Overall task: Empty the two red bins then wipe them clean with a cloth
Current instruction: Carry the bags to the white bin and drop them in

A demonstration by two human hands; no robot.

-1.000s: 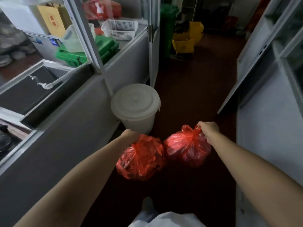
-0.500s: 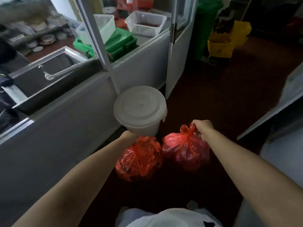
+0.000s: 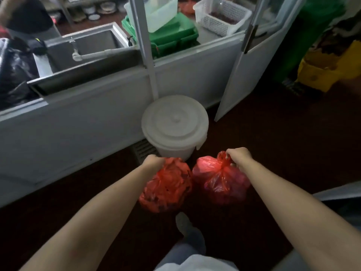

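White bucket (image 3: 174, 122): lidded, standing on the dark red floor (image 3: 273, 153) against the counter front (image 3: 78, 130), directly ahead of both hands.
Sink (image 3: 91, 44): steel, set in the counter top at left; a white pipe (image 3: 93, 54) crosses its near edge.
Black bag (image 3: 13, 69): far left, beside the sink.
Green crates (image 3: 172, 36): stacked on the counter behind an upright post; a white basket (image 3: 222, 16) sits just beside them on the right.
Door (image 3: 244, 65): white, ajar, right of the bucket; a green bin (image 3: 312, 26) and a yellow mop bucket (image 3: 322, 71) stand beyond it.
Left hand (image 3: 154, 161): arm stretched forward and down; fingers mostly hidden, apparently curled round the gathered top of the left red bag (image 3: 168, 186).
Right hand (image 3: 237, 156): arm stretched forward, knuckles up, fist clamped on the bunched neck of the right red bag (image 3: 218, 180).
Bags: both full, hanging below the hands just beside each other, in front of the bucket.
Shoe (image 3: 182, 222): one foot shows below the bags.
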